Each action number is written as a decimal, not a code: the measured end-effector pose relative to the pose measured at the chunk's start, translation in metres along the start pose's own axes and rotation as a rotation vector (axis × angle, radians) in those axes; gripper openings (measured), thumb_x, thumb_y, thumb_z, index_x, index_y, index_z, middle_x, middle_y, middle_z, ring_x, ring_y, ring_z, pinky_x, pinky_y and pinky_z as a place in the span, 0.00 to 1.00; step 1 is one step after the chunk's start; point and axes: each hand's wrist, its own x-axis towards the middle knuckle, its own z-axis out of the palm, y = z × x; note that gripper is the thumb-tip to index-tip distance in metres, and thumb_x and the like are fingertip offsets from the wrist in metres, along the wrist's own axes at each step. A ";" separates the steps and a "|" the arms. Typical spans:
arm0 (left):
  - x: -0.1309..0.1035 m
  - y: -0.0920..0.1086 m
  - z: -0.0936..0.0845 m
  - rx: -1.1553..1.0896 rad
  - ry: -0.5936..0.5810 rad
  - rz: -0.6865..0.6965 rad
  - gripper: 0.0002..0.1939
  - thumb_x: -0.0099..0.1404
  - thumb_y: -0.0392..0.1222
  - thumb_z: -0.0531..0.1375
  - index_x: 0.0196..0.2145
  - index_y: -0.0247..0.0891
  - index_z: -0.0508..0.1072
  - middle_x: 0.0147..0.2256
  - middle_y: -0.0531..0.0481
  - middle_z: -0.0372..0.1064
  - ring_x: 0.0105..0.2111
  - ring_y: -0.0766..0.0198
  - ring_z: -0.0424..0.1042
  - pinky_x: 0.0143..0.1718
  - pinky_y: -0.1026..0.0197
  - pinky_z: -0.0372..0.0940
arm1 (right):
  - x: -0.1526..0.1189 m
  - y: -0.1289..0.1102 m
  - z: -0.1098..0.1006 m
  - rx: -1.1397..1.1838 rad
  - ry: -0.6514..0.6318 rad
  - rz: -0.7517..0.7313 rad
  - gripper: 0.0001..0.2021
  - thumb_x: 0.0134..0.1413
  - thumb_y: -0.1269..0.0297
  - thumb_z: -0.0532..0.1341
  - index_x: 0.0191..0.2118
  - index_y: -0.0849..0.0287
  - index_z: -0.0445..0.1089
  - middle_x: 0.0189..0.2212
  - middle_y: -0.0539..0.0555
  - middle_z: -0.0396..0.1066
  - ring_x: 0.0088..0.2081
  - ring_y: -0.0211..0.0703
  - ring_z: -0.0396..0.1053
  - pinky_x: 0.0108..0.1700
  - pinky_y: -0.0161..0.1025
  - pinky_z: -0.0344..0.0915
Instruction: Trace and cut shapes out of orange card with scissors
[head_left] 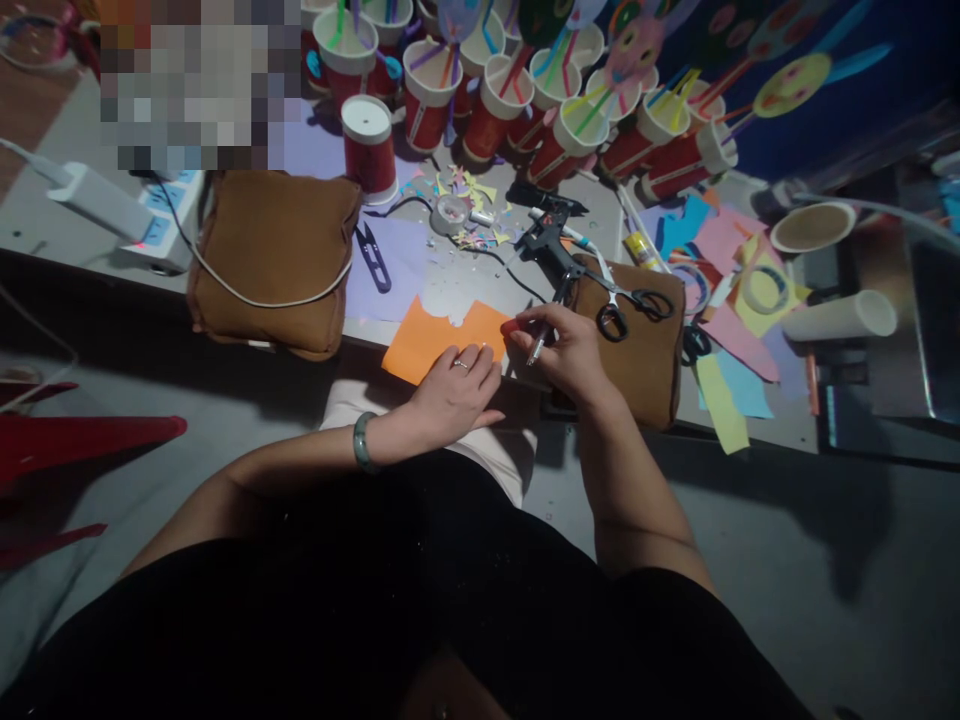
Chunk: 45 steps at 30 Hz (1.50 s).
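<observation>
My left hand (457, 395) lies flat on a sheet of orange paper (420, 345), fingers stretched out and close together. The paper's upper edge has a ragged cut-out. Just right of it, my right hand (574, 350) is closed around a pen (537, 345), its clear end showing between the fingers. Something small and red shows at the fingertips; I cannot tell whether it belongs to the pen. Beyond the right hand lie a black glue gun (551, 245) and black-handled scissors (619, 300). Black thread snips (373, 258) rest on purple paper further left.
Red paper cups (491, 110) with straws and paper animal faces crowd the back. Brown cushions (274, 260) flank the work area. A power strip (169, 230) with a cable stands left. A tape roll (452, 214) sits among scraps. Coloured paper (727, 235) and a cardboard tube (840, 317) lie right.
</observation>
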 end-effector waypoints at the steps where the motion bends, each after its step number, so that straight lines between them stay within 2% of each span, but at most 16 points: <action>1: 0.000 0.000 0.000 -0.001 -0.001 0.000 0.34 0.71 0.57 0.54 0.61 0.24 0.65 0.61 0.28 0.62 0.55 0.42 0.64 0.53 0.47 0.57 | 0.001 0.000 0.000 0.001 -0.006 -0.007 0.05 0.54 0.62 0.66 0.37 0.55 0.76 0.32 0.54 0.78 0.32 0.45 0.73 0.35 0.42 0.68; 6: -0.001 -0.001 -0.001 -0.007 -0.002 0.006 0.33 0.72 0.56 0.54 0.61 0.25 0.65 0.61 0.27 0.62 0.54 0.43 0.65 0.53 0.47 0.57 | 0.005 0.003 0.003 -0.038 -0.005 -0.030 0.05 0.54 0.61 0.66 0.37 0.54 0.75 0.33 0.54 0.78 0.35 0.47 0.74 0.37 0.43 0.69; 14: 0.000 -0.002 -0.003 -0.013 -0.011 0.019 0.34 0.71 0.56 0.54 0.62 0.23 0.64 0.61 0.26 0.62 0.56 0.42 0.64 0.54 0.45 0.57 | 0.008 0.002 0.003 -0.071 -0.038 -0.064 0.05 0.56 0.60 0.66 0.36 0.54 0.75 0.31 0.54 0.76 0.33 0.46 0.72 0.36 0.43 0.68; 21: 0.000 -0.003 -0.002 -0.004 0.001 0.021 0.33 0.72 0.56 0.53 0.62 0.24 0.64 0.61 0.28 0.63 0.54 0.44 0.65 0.54 0.47 0.57 | 0.006 0.001 0.007 -0.076 -0.008 -0.061 0.04 0.55 0.60 0.66 0.36 0.52 0.74 0.32 0.54 0.77 0.34 0.47 0.73 0.37 0.44 0.69; 26: 0.001 -0.006 -0.002 -0.002 0.009 0.043 0.32 0.71 0.57 0.54 0.59 0.24 0.66 0.59 0.29 0.64 0.53 0.44 0.65 0.53 0.48 0.58 | 0.004 0.003 0.010 -0.076 0.019 -0.062 0.04 0.56 0.61 0.65 0.37 0.52 0.73 0.32 0.53 0.78 0.34 0.46 0.74 0.37 0.43 0.69; 31: 0.007 -0.013 -0.006 -0.078 0.028 0.005 0.27 0.72 0.57 0.52 0.52 0.29 0.70 0.53 0.34 0.68 0.47 0.48 0.67 0.49 0.51 0.60 | 0.003 0.010 0.012 -0.110 0.030 -0.110 0.04 0.55 0.63 0.65 0.37 0.54 0.73 0.31 0.53 0.77 0.33 0.45 0.73 0.37 0.41 0.68; 34: 0.015 -0.019 -0.010 -0.109 0.017 -0.049 0.24 0.73 0.52 0.52 0.55 0.30 0.68 0.52 0.34 0.67 0.48 0.50 0.67 0.48 0.53 0.61 | 0.003 0.014 0.012 -0.129 0.033 -0.141 0.04 0.56 0.63 0.64 0.37 0.56 0.73 0.31 0.54 0.76 0.33 0.45 0.72 0.36 0.40 0.67; 39: 0.032 -0.027 -0.013 -0.052 -0.048 -0.110 0.27 0.74 0.47 0.50 0.66 0.33 0.59 0.49 0.35 0.67 0.46 0.49 0.66 0.44 0.51 0.60 | 0.003 0.015 0.011 -0.141 0.014 -0.156 0.05 0.57 0.62 0.63 0.37 0.57 0.73 0.31 0.55 0.76 0.33 0.45 0.72 0.37 0.40 0.66; 45: 0.042 -0.032 -0.015 -0.033 -0.103 -0.091 0.25 0.74 0.47 0.49 0.64 0.34 0.62 0.48 0.35 0.66 0.45 0.49 0.65 0.42 0.52 0.61 | 0.003 0.016 0.013 -0.107 0.022 -0.133 0.05 0.57 0.63 0.62 0.37 0.57 0.72 0.31 0.54 0.75 0.35 0.46 0.72 0.38 0.41 0.67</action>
